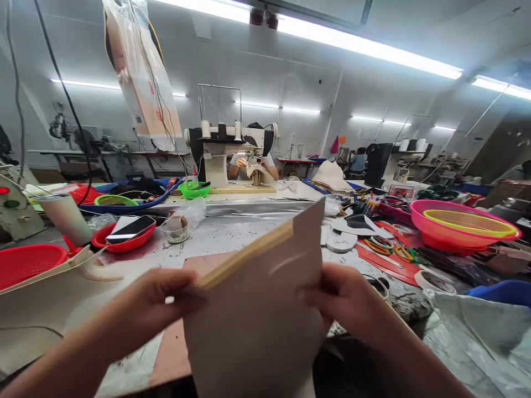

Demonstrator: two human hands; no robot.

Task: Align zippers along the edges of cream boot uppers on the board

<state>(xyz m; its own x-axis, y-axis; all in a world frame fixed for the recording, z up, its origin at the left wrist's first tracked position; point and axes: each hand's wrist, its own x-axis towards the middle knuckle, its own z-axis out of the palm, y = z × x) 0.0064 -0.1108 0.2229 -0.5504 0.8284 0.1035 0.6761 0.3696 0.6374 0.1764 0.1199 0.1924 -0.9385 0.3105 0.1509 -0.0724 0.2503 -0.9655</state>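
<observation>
Between my two hands a large beige sheet (257, 309), like leather or lining material, is held up and tilted, with a yellowish strip (249, 251) along its upper edge. My left hand (166, 296) pinches the sheet's upper left corner, thumb and fingers closed. On the opposite edge my right hand (340, 293) grips it, thumb in front and the other fingers partly hidden behind. The lower part of the sheet blurs toward my lap. Beneath it a pinkish board (172, 354) lies on the table (232, 226).
A red basket with a phone (130, 229) stands at left, by a clear cup (176, 229). Pink and yellow baskets (464, 221), tape rolls and red strips crowd the right. Across the table a person works behind a sewing machine (215, 160). A plastic bag (143, 77) hangs overhead.
</observation>
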